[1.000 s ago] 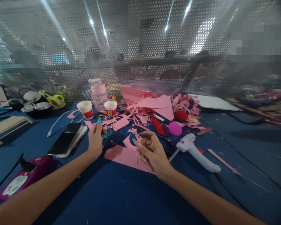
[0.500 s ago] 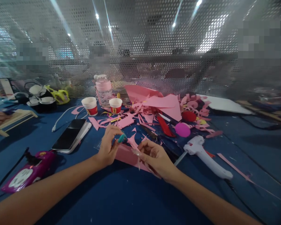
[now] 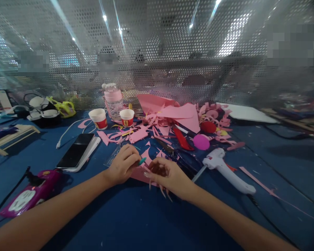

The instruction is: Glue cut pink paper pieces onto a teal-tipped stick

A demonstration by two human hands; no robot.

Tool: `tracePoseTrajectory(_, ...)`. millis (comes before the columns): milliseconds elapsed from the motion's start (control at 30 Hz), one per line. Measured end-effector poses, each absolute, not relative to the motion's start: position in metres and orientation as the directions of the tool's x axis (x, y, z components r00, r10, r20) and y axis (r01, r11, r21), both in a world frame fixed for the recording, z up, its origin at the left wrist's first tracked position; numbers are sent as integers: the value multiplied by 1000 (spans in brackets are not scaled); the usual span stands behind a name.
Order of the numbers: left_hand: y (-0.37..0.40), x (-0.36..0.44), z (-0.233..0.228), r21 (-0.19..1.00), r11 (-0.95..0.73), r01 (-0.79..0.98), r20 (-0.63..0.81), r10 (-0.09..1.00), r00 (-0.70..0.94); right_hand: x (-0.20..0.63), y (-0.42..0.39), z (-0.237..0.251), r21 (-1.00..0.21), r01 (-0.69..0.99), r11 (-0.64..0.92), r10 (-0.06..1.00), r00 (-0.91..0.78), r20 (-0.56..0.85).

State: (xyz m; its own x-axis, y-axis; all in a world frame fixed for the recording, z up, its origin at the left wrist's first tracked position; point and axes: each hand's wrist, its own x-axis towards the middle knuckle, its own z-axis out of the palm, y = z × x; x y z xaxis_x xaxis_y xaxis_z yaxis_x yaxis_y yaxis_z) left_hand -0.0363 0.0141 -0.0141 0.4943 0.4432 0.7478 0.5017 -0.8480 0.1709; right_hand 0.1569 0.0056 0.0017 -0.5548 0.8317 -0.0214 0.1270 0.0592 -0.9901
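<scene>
Both hands are close together over a piece of pink paper (image 3: 141, 175) at the middle of the table. My left hand (image 3: 123, 164) is closed in a pinch at the paper's left side. A small teal tip shows at its fingers; whether it is a nail or a held thing I cannot make out. Thumb and curled fingers of my right hand (image 3: 170, 176) pinch the paper's right part, with long pale nails showing below. My hands cover much of the sheet. A clear sheet with thin markings (image 3: 110, 157) lies partly behind my left wrist.
Pink scraps and sheets (image 3: 180, 113) pile up behind my hands. A red-handled tool (image 3: 181, 138) and a white glue gun (image 3: 225, 170) lie to the right. Two paper cups (image 3: 98, 118), a bottle (image 3: 113, 103), a phone (image 3: 75, 151) and a purple corded device (image 3: 32, 193) stand or lie leftward.
My left hand has turned and moved right, and my right hand has shifted slightly left, so they are closer together. Less of the paper shows. Another person's hand has left the far-left wooden frame.
</scene>
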Motion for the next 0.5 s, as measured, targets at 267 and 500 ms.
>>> tracePoseTrajectory(267, 9, -32, -9, 68, -887, 456, 686, 374, 624, 157, 0, 6, -968, 170, 183, 775, -631, 36)
tracePoseTrajectory(500, 6, -31, -8, 32, -907, 420, 691, 324, 646, 154, -3, 7, -915, 179, 362, 749, -640, 172)
